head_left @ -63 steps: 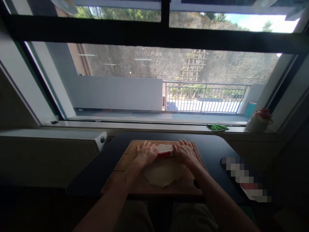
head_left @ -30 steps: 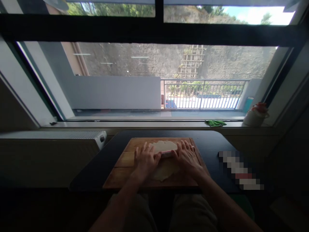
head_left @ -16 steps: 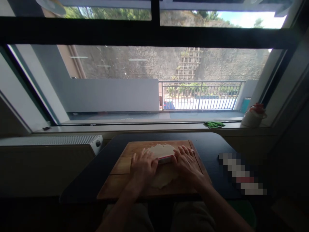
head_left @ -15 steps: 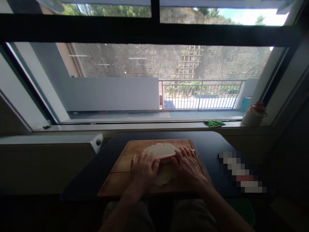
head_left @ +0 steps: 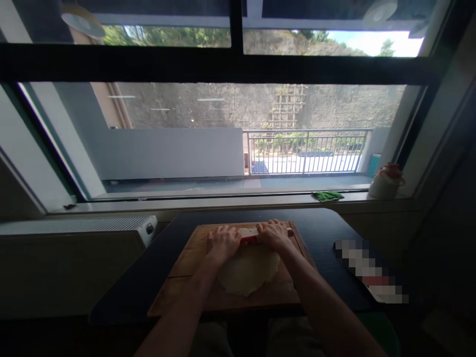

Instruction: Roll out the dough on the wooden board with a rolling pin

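A flat, pale sheet of dough [head_left: 248, 272] lies on a wooden board [head_left: 175, 290]. Across its far part runs a rolling pin [head_left: 249, 239], reddish where it shows between my hands. My left hand [head_left: 224, 241] is over the pin's left part, fingers curved down onto it. On the right part, my right hand [head_left: 274, 234] grips the pin the same way, and the pin's end pokes out past the fingers. Most of the dough shows on the near side of the pin, between my forearms; a small strip is visible beyond it.
The board rests on a dark table [head_left: 320, 238] with a blurred-out object [head_left: 368, 272] on its right side. On the windowsill are a green cloth [head_left: 327, 197] and a white jug [head_left: 386, 183] with a red top. A white radiator [head_left: 74, 227] stands at the left.
Both hands have pushed the rolling pin away from me, toward the far edge of the board. More dough now shows on the near side. The view has tilted slightly upward.
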The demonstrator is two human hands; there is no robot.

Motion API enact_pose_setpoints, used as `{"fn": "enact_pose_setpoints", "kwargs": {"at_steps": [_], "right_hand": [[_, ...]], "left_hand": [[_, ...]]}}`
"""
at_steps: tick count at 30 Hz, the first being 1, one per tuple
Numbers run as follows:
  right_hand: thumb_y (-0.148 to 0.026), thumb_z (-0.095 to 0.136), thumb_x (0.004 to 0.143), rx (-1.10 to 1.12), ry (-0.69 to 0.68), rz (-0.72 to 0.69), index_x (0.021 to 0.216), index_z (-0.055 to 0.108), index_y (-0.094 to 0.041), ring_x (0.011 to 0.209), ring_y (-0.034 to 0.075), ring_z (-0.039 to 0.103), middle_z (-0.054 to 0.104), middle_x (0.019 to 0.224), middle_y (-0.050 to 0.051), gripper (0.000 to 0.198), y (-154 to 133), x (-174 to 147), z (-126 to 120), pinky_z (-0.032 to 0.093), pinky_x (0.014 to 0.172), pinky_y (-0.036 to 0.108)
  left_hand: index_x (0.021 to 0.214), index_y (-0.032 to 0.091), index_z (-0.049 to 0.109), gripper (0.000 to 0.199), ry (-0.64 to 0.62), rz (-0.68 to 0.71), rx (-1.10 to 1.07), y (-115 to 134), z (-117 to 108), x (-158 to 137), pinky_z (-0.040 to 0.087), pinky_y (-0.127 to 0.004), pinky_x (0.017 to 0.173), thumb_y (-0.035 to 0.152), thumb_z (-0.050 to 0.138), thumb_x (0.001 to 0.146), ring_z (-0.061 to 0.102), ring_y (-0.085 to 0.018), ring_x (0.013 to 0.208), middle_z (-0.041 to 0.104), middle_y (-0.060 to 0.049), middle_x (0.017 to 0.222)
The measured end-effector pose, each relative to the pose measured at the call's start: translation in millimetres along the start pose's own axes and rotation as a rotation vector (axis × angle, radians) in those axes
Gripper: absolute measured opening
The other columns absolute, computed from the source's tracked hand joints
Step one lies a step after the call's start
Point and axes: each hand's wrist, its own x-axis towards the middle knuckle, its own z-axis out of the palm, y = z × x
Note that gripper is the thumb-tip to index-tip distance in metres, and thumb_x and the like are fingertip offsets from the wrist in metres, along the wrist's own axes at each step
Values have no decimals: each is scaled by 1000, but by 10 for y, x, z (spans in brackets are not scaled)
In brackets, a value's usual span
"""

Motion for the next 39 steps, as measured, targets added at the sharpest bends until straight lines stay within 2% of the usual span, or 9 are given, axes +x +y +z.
{"fn": "enact_pose_setpoints", "kwargs": {"at_steps": [6, 9, 12, 20, 23, 28, 31, 34, 39], "right_hand": [[-51, 21, 94, -27, 187, -72, 133, 45, -25, 135, 23, 23, 38, 143, 7, 52, 146, -694, 158, 10, 110, 42], [-53, 26, 93, -57, 248, -123, 140, 35, -24, 137, 24, 18, 32, 147, 7, 56, 217, -928, 200, 6, 111, 43], [-56, 24, 92, -40, 172, -90, 136, 41, -23, 135, 26, 21, 38, 143, 8, 58, 200, -786, 169, 10, 110, 44], [-49, 23, 93, 13, -33, -4, 104, 67, -20, 113, 27, 48, 62, 111, 13, 54, 7, 115, 9, 31, 95, 44], [-49, 18, 94, 14, -12, -8, 108, 65, -20, 119, 26, 43, 59, 117, 12, 57, 29, 4, 54, 27, 98, 44], [-53, 18, 93, -2, 117, -104, 135, 42, -25, 136, 23, 19, 36, 144, 5, 56, 229, -677, 186, 6, 110, 42], [-56, 21, 92, -6, 114, -152, 141, 33, -26, 138, 23, 13, 33, 146, 3, 58, 329, -869, 198, 2, 111, 41], [-55, 20, 92, 12, 25, -123, 138, 38, -26, 137, 24, 15, 37, 144, 3, 57, 298, -683, 141, 6, 110, 42], [-48, 20, 94, 18, -74, -32, 116, 61, -22, 122, 28, 40, 55, 125, 11, 53, 72, -22, 5, 25, 100, 46]], "left_hand": [[121, 24, 55, 44, 139, 104, -44, 51, 21, -666, 31, -43, 97, 44, 26, 93, 45, -25, 119, 57, -6, 128], [129, 24, 48, 45, 132, 122, -39, 83, -1, -885, 25, -43, 103, 42, 29, 93, 39, -24, 126, 51, -6, 135], [126, 24, 51, 44, 113, 98, -28, 77, -6, -775, 27, -43, 102, 42, 28, 93, 39, -25, 126, 54, -6, 132], [92, 22, 67, 42, -33, 6, 3, -31, 5, 66, 40, -44, 88, 45, 31, 92, 56, -27, 102, 67, -8, 103], [93, 22, 66, 42, -16, 18, -7, -27, 18, -36, 40, -43, 90, 44, 30, 93, 56, -26, 104, 67, -8, 106], [118, 21, 56, 41, 142, 151, -66, 4, 5, -700, 31, -43, 101, 40, 29, 94, 45, -23, 123, 59, -7, 126], [125, 19, 51, 41, 116, 178, -88, 14, -25, -889, 26, -44, 106, 36, 29, 94, 41, -22, 127, 54, -7, 132], [120, 21, 55, 41, 77, 155, -87, 2, -16, -715, 23, -48, 107, 35, 27, 95, 40, -23, 129, 56, -6, 130], [105, 23, 64, 37, -34, 51, -36, -72, 31, -49, 23, -57, 105, 36, 31, 93, 41, -28, 127, 63, -7, 120]]}}
